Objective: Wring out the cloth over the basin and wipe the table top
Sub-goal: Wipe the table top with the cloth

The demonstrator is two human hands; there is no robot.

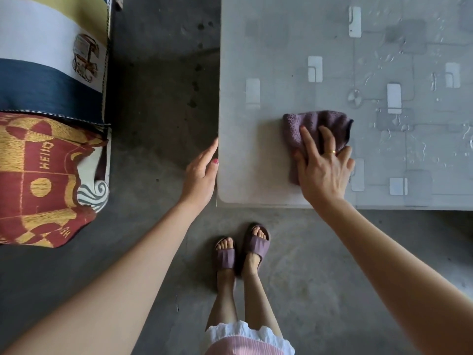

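- Right hand is pressing down on the cloth with its fingers spread and nearly straight — a flat palm rather than a pinch, which I judge is meant to keep as much fabric as possible against the surface while wiping.
- Cloth is lying bunched on the table, near the front left corner, well in from both edges; part of it is hidden under the palm.
- Its long axis is running roughly from the near edge of the table away toward the far side, leaning slightly left, with the wider, ruffled end pointing away from the person and the narrow tail tucked beneath the heel of the hand.
- Left hand is resting open against the table's left edge, fingers straight and holding nothing — probably bracing the body as the other arm is reaching across.
- Water streaks and droplets are showing to the right of the cloth, while the patch around the corner is looking matte, so I judge the wiping is under way and the wet part to the right is what remains.
- No basin is appearing anywhere in the head view, so the wringing step cannot be checked from here.
- Cushion is sitting off to the left, well apart from the table.
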